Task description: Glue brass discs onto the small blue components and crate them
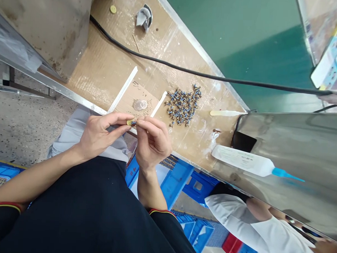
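Observation:
My left hand [100, 133] and my right hand [153, 140] meet at the near edge of a cardboard-covered workbench [110, 65]. Both pinch one small part with a brass disc and a blue body [131, 122] between thumb and fingertips. A heap of several similar blue-and-brass parts [183, 105] lies on the cardboard just beyond my right hand. A small clear round dish [140, 105] sits right behind my fingers, between two white strips.
A black cable [187, 70] runs across the bench. A white glue bottle with a blue nozzle [250, 162] lies at the right by a shiny metal housing [294, 153]. A wooden stick [225, 113] lies near the heap. Blue crates [183, 178] stand below. Another person's white sleeve [250, 225] shows lower right.

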A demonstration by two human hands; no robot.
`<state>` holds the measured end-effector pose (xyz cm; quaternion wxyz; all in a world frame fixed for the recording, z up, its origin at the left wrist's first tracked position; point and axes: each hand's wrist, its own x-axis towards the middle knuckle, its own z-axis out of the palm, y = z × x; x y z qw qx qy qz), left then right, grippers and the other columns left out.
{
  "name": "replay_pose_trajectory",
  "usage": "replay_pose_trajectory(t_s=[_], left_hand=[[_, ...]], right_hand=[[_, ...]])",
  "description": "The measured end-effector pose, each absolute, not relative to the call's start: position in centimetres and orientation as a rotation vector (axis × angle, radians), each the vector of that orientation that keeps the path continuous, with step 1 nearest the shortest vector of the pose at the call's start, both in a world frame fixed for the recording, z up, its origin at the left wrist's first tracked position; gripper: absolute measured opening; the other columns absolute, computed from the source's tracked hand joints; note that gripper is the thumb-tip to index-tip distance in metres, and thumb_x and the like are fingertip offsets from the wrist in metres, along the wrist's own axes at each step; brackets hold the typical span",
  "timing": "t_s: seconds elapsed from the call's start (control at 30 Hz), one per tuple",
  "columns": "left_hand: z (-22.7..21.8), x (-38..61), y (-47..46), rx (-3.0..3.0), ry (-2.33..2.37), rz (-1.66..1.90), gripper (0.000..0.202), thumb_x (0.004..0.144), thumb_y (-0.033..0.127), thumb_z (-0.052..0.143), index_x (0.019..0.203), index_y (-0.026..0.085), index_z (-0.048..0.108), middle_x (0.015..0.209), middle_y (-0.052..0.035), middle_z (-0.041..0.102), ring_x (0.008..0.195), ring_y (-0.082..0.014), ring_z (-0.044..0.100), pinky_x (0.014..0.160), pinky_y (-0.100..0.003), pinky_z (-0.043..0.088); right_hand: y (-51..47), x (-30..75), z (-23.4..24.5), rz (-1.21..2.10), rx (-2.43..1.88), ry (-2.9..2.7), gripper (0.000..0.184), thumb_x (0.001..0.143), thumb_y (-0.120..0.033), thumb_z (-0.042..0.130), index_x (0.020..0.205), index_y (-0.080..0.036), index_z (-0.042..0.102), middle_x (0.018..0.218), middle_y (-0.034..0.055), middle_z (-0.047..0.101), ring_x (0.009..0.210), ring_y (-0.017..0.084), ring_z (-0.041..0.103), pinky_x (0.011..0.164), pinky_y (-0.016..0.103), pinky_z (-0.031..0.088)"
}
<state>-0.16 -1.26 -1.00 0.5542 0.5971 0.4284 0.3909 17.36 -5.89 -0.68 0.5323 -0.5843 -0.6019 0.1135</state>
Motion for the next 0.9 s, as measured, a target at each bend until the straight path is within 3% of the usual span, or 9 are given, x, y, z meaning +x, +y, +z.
replay_pose_trajectory(t_s=[0.23, 0.53, 0.7, 0.9], left_hand=[[-0.9, -0.1, -1.2, 1.459, 1.023, 0.922, 0.026, 0.110, 0.041, 0.086, 0.133, 0.029, 0.089, 0.118, -0.0036, 0.092, 0.105, -0.0239, 0.092, 0.097, -0.032, 0.078], [-0.5, -0.3, -1.2, 1.782, 1.023, 0.979, 0.023, 0.115, 0.031, 0.079, 0.137, 0.032, 0.085, 0.121, -0.0008, 0.092, 0.104, -0.0227, 0.092, 0.095, -0.033, 0.077], [0.2, -0.5, -1.3, 1.846, 1.036, 0.921, 0.023, 0.119, 0.033, 0.072, 0.138, 0.036, 0.084, 0.124, -0.0006, 0.091, 0.105, -0.0250, 0.092, 0.099, -0.039, 0.077], [0.9, -0.8, -1.5, 1.913, 1.019, 0.938, 0.025, 0.121, 0.030, 0.068, 0.141, 0.033, 0.083, 0.127, -0.0020, 0.091, 0.107, -0.0258, 0.092, 0.100, -0.040, 0.077]], right_hand=[[-6.1, 17.5, -0.7, 0.209, -1.456, -1.461, 0.016, 0.111, -0.018, 0.078, 0.117, -0.030, 0.086, 0.112, 0.0029, 0.085, 0.104, 0.022, 0.086, 0.096, 0.041, 0.074], [-6.1, 17.4, -0.6, 0.123, -1.403, -1.519, 0.030, 0.107, -0.009, 0.079, 0.125, -0.032, 0.086, 0.114, 0.0003, 0.086, 0.103, 0.020, 0.086, 0.092, 0.036, 0.074], [-6.3, 17.2, -0.6, 0.049, -1.411, -1.542, 0.032, 0.107, -0.009, 0.079, 0.127, -0.034, 0.086, 0.115, 0.0004, 0.086, 0.102, 0.021, 0.087, 0.093, 0.039, 0.075], [-6.4, 16.9, -0.5, 0.019, -1.393, -1.555, 0.031, 0.107, -0.007, 0.080, 0.126, -0.031, 0.086, 0.115, 0.0003, 0.086, 0.101, 0.020, 0.087, 0.090, 0.036, 0.075]])
